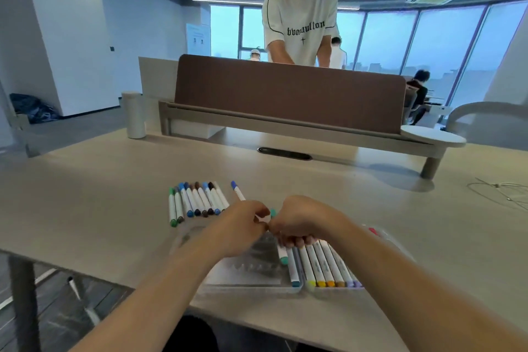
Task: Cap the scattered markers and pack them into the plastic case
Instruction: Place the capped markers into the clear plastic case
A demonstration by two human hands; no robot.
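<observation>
**Marker Gripped Between Both Hands Over Case**

The left hand (243,227) and right hand (303,223) meet with fingers curled, both pinching 1 white marker (264,218) with a teal end. Below them the plastic case (251,274) lies open on the table (85,194), with packed markers (323,263) in its right half. A loose marker row (197,201) lies beyond the case to the left.

Bare left hand (243,226), bare right hand (303,220), unsleeved forearms (171,280), dark clothing (194,334) at the lap

beige bench (114,194): marker row (197,203) at centre; clear plastic case (248,274) at 6 o'clock; white cylinder (133,114) at 10 o'clock; cable (503,188) at 3 o'clock.
</observation>
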